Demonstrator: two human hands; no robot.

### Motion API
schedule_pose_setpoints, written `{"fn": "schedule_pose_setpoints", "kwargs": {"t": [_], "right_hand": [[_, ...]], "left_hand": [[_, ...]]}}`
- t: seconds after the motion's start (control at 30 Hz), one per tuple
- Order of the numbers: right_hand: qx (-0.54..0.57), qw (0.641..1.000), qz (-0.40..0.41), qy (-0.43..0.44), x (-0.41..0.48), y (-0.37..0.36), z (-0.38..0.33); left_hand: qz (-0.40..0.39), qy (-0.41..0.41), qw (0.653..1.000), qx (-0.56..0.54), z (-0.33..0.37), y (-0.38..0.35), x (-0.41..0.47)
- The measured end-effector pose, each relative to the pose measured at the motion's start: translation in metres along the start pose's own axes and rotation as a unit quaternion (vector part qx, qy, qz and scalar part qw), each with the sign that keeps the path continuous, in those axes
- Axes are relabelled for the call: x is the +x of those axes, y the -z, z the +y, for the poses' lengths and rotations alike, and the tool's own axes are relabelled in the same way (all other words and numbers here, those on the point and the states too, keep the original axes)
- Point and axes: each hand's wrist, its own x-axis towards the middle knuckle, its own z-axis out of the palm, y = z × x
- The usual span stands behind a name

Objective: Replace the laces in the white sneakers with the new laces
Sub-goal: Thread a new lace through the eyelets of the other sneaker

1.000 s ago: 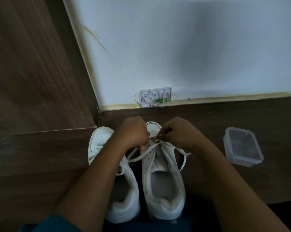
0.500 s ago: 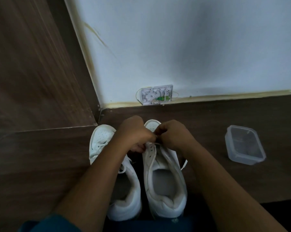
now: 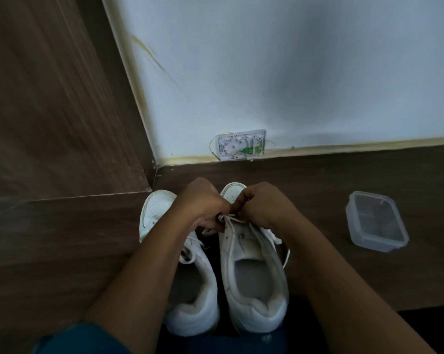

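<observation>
Near the far edge of the wooden floor (image 3: pixel 62 251), by the wall, stands the left sneaker (image 3: pixel 157 209), half hidden under our forearm. Our left hand (image 3: pixel 203 204) has drawn in since a second ago to meet our right hand (image 3: pixel 265 208) over the right sneaker (image 3: pixel 254 282). Both sets of fingers are curled, pinching the white lace (image 3: pixel 231 218) at the toe-end eyelets. The lace no longer stretches out sideways, so we judge one crossing is snugged; the upper eyelets look bare. A clear plastic container (image 3: pixel 376 222) sits well apart, rightward.
</observation>
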Motion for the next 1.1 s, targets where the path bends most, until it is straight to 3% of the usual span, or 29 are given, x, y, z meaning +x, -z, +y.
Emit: {"fn": "schedule_pose_setpoints", "kwargs": {"t": [0.3, 0.47, 0.6, 0.67, 0.77, 0.87, 0.93, 1.03, 1.1], "right_hand": [[0.009, 0.999, 0.031, 0.0, 0.002, -0.004, 0.003], [-0.1, 0.993, 0.011, 0.055, 0.0, -0.003, -0.001], [-0.124, 0.988, 0.01, 0.095, -0.001, -0.004, -0.001], [-0.123, 0.985, 0.03, 0.119, -0.001, 0.003, -0.001], [-0.068, 0.982, 0.016, 0.174, -0.005, 0.011, -0.002], [-0.032, 0.973, 0.061, 0.218, -0.003, 0.005, -0.003], [0.078, 0.96, 0.117, 0.241, -0.001, 0.003, -0.007], [0.31, 0.9, 0.161, 0.261, -0.002, 0.01, -0.015], [0.354, 0.883, 0.192, 0.242, -0.002, 0.014, -0.015]], "left_hand": [[-0.014, -0.003, 1.0, -0.008, -0.002, 0.0, 0.005], [-0.07, -0.023, 0.997, 0.012, -0.012, 0.007, 0.008], [-0.015, -0.103, 0.978, 0.182, -0.007, 0.005, 0.001], [0.035, -0.14, 0.968, 0.205, 0.0, 0.006, 0.0], [0.082, -0.157, 0.984, -0.006, 0.01, 0.017, 0.001], [0.05, -0.176, 0.971, -0.156, 0.013, 0.023, -0.002], [-0.021, -0.144, 0.972, -0.186, 0.008, 0.023, -0.004], [-0.151, -0.124, 0.969, -0.152, -0.001, 0.019, -0.009], [-0.147, -0.136, 0.962, -0.185, 0.001, 0.022, -0.01]]}}
